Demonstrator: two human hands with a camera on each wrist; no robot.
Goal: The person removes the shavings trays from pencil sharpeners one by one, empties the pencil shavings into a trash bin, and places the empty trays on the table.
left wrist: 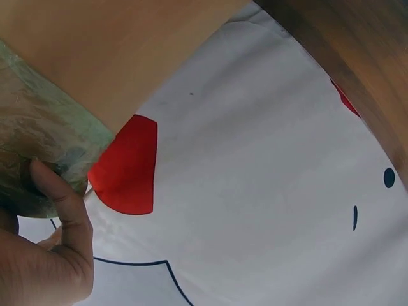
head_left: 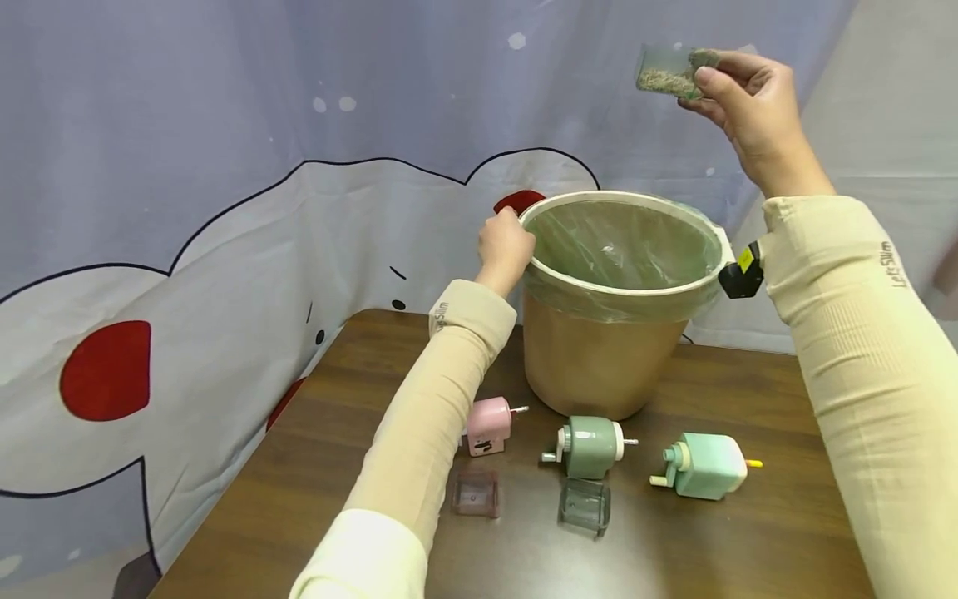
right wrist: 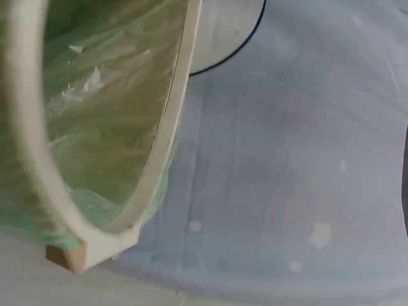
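My right hand (head_left: 756, 108) is raised above and to the right of a bin (head_left: 591, 358). It pinches a clear greenish shavings drawer (head_left: 669, 71) holding pale pencil shavings, tilted in the air. The bin's rim carries a green plastic liner (head_left: 621, 241) folded outward over it. My left hand (head_left: 506, 247) grips the rim on the left side; in the left wrist view its thumb (left wrist: 60, 191) presses the liner from outside. The right wrist view looks onto the bin's open mouth and rim (right wrist: 169, 121), with the drawer out of frame.
On the brown table (head_left: 299, 466) stand a pink pencil sharpener (head_left: 489, 426), a dark green one (head_left: 591, 448) and a mint one (head_left: 707, 466). A pink drawer (head_left: 476, 493) and a dark drawer (head_left: 585, 506) lie before them. A patterned curtain (head_left: 224, 166) hangs behind.
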